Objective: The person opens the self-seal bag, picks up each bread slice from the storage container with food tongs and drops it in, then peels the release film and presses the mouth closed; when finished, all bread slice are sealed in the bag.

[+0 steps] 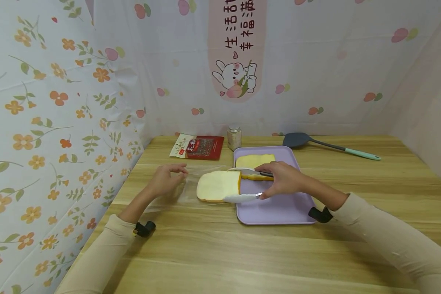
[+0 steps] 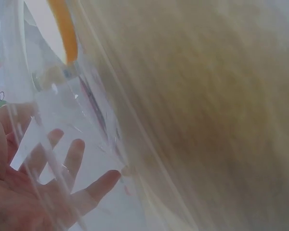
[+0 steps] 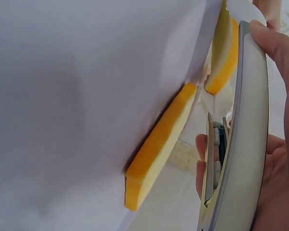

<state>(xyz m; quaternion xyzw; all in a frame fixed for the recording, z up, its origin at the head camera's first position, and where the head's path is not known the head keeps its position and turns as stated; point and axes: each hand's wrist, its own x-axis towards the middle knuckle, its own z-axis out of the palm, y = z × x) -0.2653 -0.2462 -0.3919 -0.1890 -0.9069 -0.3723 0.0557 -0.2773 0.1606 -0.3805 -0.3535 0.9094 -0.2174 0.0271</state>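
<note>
My right hand [image 1: 284, 179] grips a pair of tongs [image 3: 250, 130] with pale, broad jaws. Between those jaws lies a slice of bread [image 1: 218, 185], pale with an orange-yellow crust, reaching left past the tray's edge and over a clear plastic bag [image 1: 189, 192]. At the bag's left end, my left hand [image 1: 166, 179] pinches the film between thumb and forefinger, while its other fingers [image 2: 73, 159] spread out behind the plastic in the left wrist view. More bread [image 1: 255, 160] rests at the back of the lilac tray [image 1: 279, 210], partly hidden by the tongs.
Behind the bag lies a red and white spice packet [image 1: 205, 148], with a glass jar [image 1: 234, 139] standing to its right. A dark spatula [image 1: 328, 145] with a mint handle lies behind and right of the tray. Patterned cloth borders the wooden table [image 1: 206, 253].
</note>
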